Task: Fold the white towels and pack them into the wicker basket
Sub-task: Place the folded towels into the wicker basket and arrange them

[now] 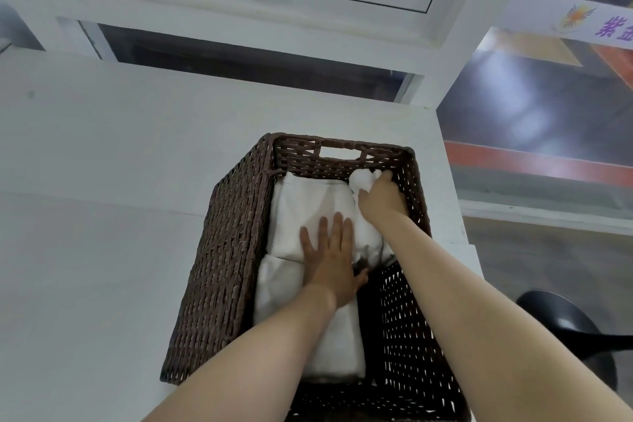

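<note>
Head view: packing is under way. In the wicker basket [219, 250] at frame centre, the left hand [330, 260] presses flat-fingered on folded towels [308, 216] while the right hand [380, 197] grips a rumpled towel [366, 236] at right. Next, I judge, tuck it down flat.

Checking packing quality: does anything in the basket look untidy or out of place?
Yes. The towel along the basket's right side is bunched and crumpled, unlike the two flat folded towels beside it. The right hand grips its far end; the left hand presses flat on the folded ones.
</note>
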A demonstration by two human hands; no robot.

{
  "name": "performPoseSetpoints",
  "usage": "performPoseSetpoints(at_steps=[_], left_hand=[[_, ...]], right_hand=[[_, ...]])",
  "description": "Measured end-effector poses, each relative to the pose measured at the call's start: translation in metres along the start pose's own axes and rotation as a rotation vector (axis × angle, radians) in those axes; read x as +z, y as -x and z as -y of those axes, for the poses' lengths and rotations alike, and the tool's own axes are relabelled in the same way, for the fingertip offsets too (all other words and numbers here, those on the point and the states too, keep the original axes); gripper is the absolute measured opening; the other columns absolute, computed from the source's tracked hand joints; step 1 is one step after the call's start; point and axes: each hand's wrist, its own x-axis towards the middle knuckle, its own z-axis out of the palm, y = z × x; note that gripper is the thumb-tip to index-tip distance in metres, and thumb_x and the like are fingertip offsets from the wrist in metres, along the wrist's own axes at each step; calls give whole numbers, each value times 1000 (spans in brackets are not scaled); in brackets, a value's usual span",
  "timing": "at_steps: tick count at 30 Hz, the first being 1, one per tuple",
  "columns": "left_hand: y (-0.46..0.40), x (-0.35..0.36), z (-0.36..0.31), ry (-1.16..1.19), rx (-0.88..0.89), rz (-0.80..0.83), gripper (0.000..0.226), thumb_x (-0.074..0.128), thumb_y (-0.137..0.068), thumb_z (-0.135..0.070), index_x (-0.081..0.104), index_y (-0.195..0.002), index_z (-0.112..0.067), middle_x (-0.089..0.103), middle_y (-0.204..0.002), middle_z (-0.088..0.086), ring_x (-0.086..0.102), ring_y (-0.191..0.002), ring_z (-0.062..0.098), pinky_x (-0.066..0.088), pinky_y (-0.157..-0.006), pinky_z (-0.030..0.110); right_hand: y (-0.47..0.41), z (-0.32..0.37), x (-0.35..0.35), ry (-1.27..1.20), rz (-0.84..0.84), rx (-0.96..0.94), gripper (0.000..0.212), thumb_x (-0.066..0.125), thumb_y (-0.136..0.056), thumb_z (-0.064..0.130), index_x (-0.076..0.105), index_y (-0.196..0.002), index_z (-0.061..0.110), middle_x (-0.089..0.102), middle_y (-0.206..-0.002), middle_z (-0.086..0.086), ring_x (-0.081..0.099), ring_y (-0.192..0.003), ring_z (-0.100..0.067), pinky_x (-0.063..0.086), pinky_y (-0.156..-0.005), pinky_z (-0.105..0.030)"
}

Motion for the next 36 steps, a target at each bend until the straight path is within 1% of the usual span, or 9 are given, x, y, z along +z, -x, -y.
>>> performPoseSetpoints(at_steps=[4,6,10,13,15,20,25,32,36], left_hand=[[-1,-1,-1,-11,3,12,100,35,-91,-67,-22,-151,-11,-26,-160,9,-21,-147,36,-11,-110,68],[0,-3,-1,-31,11,29,101,36,-91,-66,-24,-150,-10,-27,-160,9,-21,-147,36,-10,-110,68],[-1,-6,0,-24,1,49,104,41,-91,-65,-27,-149,-11,-29,-159,8,-23,-146,35,-11,-110,68],[-1,-6,-1,-23,-5,58,108,45,-89,-64,-26,-149,-10,-28,-159,9,-23,-146,35,-12,-110,68],[-2,-7,-1,-60,-4,65,109,45,-88,-64,-27,-148,-9,-29,-159,9,-23,-146,35,-11,-110,69],[-8,-9,2,3,20,111,103,42,-89,-64,-24,-150,-13,-27,-160,6,-22,-147,31,-12,-111,67],[-4,-28,9,14,47,202,98,43,-92,-58,-21,-153,-16,-26,-161,2,-19,-149,27,-9,-115,61],[13,-55,21,21,58,227,88,40,-95,-54,-11,-155,-16,-15,-163,7,-12,-150,26,-9,-118,55],[38,-80,31,-18,129,39,80,43,-96,-49,4,-156,-13,-5,-164,9,-8,-151,26,-9,-120,48]], right_hand=[[2,-3,-3,113,145,79,67,54,-98,31,18,-146,2,51,-135,-19,54,-121,-36,47,-87,-39],[0,1,-10,165,224,98,76,55,-97,34,10,-150,4,47,-140,-18,51,-126,-36,45,-96,-41],[3,1,-11,189,224,54,85,61,-93,39,7,-150,7,42,-142,-18,51,-125,-36,46,-99,-44],[19,-2,-9,203,237,9,108,67,-88,42,-15,-153,15,17,-156,-21,45,-131,-39,43,-100,-44],[31,-7,-6,302,253,-33,110,64,-89,44,-22,-152,20,6,-158,-22,48,-127,-42,47,-92,-43],[53,-20,3,430,280,15,98,58,-91,21,-18,-152,29,-6,-158,-20,47,-126,-43,49,-95,-54],[70,-17,7,453,288,39,118,70,-85,13,-26,-150,33,-24,-158,-17,17,-145,-39,38,-105,-55],[90,-24,-17,200,244,-48,89,52,-93,28,-11,-155,28,-7,-162,-13,23,-142,-40,33,-112,-50],[134,-22,-22,64,142,-202,81,54,-93,28,4,-156,19,12,-159,-16,22,-143,-39,27,-114,-48]])
